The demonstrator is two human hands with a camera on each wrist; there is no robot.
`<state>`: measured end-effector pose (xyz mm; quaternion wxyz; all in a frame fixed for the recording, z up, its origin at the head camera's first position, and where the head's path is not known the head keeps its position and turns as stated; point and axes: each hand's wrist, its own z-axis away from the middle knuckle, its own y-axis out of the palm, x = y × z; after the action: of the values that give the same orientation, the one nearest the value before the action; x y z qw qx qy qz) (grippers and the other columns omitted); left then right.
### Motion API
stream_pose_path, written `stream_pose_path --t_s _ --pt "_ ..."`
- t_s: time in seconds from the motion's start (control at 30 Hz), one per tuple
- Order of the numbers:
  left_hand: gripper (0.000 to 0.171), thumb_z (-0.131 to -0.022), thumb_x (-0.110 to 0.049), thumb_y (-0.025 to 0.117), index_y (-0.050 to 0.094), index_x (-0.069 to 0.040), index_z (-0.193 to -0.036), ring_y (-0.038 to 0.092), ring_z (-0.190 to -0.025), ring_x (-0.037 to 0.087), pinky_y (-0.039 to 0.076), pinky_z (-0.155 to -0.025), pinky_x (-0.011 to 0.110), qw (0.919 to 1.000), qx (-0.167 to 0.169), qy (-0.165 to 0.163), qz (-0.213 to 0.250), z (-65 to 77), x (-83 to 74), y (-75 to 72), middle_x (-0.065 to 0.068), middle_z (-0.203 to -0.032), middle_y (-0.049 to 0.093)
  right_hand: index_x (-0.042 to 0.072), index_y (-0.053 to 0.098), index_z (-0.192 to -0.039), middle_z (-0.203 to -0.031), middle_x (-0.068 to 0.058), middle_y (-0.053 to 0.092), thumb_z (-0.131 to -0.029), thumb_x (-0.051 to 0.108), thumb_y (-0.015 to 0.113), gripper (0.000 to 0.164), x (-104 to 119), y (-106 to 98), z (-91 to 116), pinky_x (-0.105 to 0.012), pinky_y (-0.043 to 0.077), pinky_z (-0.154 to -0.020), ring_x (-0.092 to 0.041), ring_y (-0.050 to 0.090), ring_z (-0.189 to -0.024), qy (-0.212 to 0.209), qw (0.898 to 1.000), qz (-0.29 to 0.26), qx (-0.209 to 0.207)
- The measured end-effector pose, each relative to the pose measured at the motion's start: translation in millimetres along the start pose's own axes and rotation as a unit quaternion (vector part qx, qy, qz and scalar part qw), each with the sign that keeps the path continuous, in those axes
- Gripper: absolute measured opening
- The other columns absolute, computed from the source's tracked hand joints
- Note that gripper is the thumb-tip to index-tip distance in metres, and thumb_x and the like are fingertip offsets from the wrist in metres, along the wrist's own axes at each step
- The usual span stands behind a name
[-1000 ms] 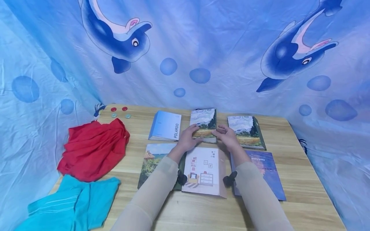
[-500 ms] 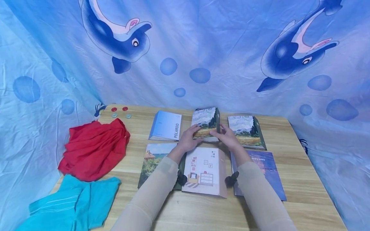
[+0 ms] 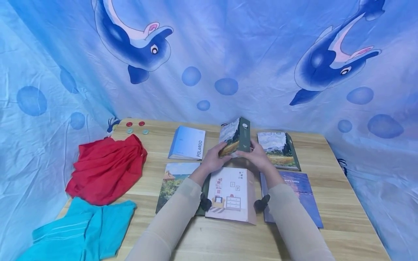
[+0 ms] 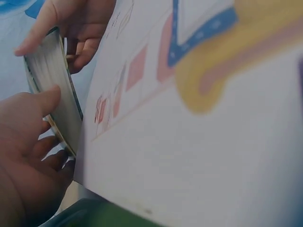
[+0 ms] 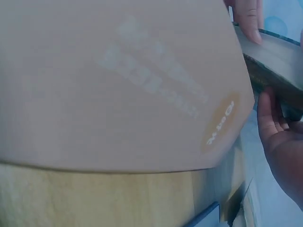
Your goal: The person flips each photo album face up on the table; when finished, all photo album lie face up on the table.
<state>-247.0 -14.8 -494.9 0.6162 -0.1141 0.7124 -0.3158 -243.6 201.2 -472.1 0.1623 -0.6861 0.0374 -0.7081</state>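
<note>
In the head view, a thick photo album [image 3: 244, 136] with a wheat-field painting on its cover and a dark green spine stands tilted up between both hands, its spine turned to the right. My left hand [image 3: 213, 157] grips its left lower side; in the left wrist view the thumb lies across the page edges [image 4: 57, 94] with the fingers curled behind. At the lower right, by the spine, my right hand [image 3: 258, 155] holds it between thumb and fingers. A matching wheat-field album [image 3: 275, 150] lies to the right. The blue POLAROID album [image 3: 187, 142] is on the left.
Nearer on the wooden table [image 3: 225, 241] are a white album with a furniture drawing [image 3: 228, 195], a garden-painting album [image 3: 173, 185] and a purple-blue album [image 3: 303, 195]. Red cloth [image 3: 107, 168], turquoise cloth [image 3: 85, 228] and several buttons [image 3: 141, 123] lie left. A dolphin curtain [image 3: 209, 54] hangs behind.
The held album has lifted from near flat and turned, so its green spine now faces the camera. My right hand has moved from the cover's edge to grip the spine side.
</note>
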Motion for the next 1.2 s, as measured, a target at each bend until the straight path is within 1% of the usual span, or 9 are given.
stream_pose_path --t_s 0.1,0.23,0.33,0.5,0.63,0.77,0.9,1.07,1.2 --pt "0.066 -0.097 -0.039 0.068 0.043 -0.02 -0.155 0.037 -0.146 0.027 0.032 -0.119 0.043 0.9999 -0.001 -0.003 0.011 0.7 -1.2 0.4 0.005 -0.161 0.038 0.019 0.036 -0.157 -0.143 -0.017 0.052 -0.084 0.03 0.085 0.089 0 1 0 -0.05 0.049 -0.104 -0.038 0.056 -0.126 -0.005 1.0 -0.008 0.0" --pt "0.067 -0.097 -0.043 0.067 0.042 -0.023 -0.156 0.04 -0.145 0.026 0.034 -0.118 0.043 0.9996 -0.002 -0.003 0.028 2.4 -3.6 0.7 0.004 -0.16 0.04 0.02 0.042 -0.154 -0.135 -0.014 0.056 -0.085 0.027 0.084 0.082 1 3 0 -0.046 0.053 -0.099 -0.034 0.062 -0.118 -0.021 1.0 -0.015 -0.006" --pt "0.068 -0.096 -0.045 0.067 0.043 -0.024 -0.155 0.041 -0.143 0.026 0.034 -0.118 0.043 0.9991 -0.006 0.002 0.042 2.5 -5.1 1.0 0.004 -0.157 0.044 0.018 0.045 -0.152 -0.133 -0.014 0.057 -0.087 0.026 0.083 0.075 4 4 2 -0.046 0.052 -0.1 -0.035 0.063 -0.118 -0.037 0.999 -0.013 -0.011" --pt "0.069 -0.096 -0.043 0.069 0.042 -0.024 -0.156 0.043 -0.142 0.028 0.035 -0.117 0.043 0.9975 -0.012 0.022 0.067 1.2 -9.4 0.8 0.007 -0.156 0.046 0.017 0.05 -0.149 -0.133 -0.014 0.058 -0.087 0.029 0.082 0.071 8 4 4 -0.049 0.048 -0.105 -0.036 0.06 -0.121 -0.055 0.998 0.008 -0.027" --pt "0.068 -0.096 -0.039 0.069 0.041 -0.022 -0.156 0.045 -0.14 0.029 0.04 -0.114 0.042 0.9958 -0.013 0.035 0.084 1.2 -14.9 -0.5 0.008 -0.155 0.046 0.018 0.056 -0.144 -0.128 -0.012 0.062 -0.086 0.033 0.083 0.066 11 3 5 -0.049 0.051 -0.1 -0.033 0.063 -0.115 -0.065 0.996 0.035 -0.045" --pt "0.065 -0.097 -0.029 0.07 0.042 -0.023 -0.156 0.051 -0.136 0.029 0.047 -0.108 0.039 0.9925 -0.013 0.04 0.114 1.1 -19.7 -2.3 0.009 -0.153 0.05 0.014 0.059 -0.141 -0.118 -0.012 0.065 -0.086 0.035 0.082 0.063 16 4 7 -0.047 0.053 -0.093 -0.03 0.065 -0.105 -0.084 0.993 0.061 -0.062" --pt "0.066 -0.096 -0.021 0.071 0.042 -0.022 -0.155 0.054 -0.133 0.027 0.046 -0.108 0.036 0.9893 -0.011 0.038 0.141 1.3 -22.6 -3.8 0.008 -0.152 0.05 0.012 0.06 -0.136 -0.112 -0.011 0.064 -0.086 0.033 0.083 0.059 21 6 8 -0.044 0.054 -0.086 -0.028 0.064 -0.099 -0.089 0.991 0.065 -0.072" --pt "0.07 -0.095 -0.018 0.071 0.038 -0.014 -0.157 0.054 -0.133 0.026 0.045 -0.109 0.034 0.989 -0.008 0.036 0.143 3.0 -23.7 -5.7 0.01 -0.155 0.046 0.014 0.056 -0.14 -0.125 -0.01 0.06 -0.086 0.031 0.083 0.062 23 8 8 -0.041 0.056 -0.084 -0.028 0.064 -0.102 -0.078 0.993 0.056 -0.063" --pt "0.074 -0.095 -0.018 0.071 0.033 -0.013 -0.159 0.056 -0.132 0.027 0.046 -0.108 0.034 0.9892 -0.007 0.039 0.141 4.2 -22.5 -6.9 0.012 -0.155 0.045 0.015 0.052 -0.144 -0.136 -0.011 0.055 -0.087 0.035 0.082 0.068 22 9 9 -0.043 0.056 -0.087 -0.03 0.063 -0.107 -0.065 0.995 0.058 -0.045"
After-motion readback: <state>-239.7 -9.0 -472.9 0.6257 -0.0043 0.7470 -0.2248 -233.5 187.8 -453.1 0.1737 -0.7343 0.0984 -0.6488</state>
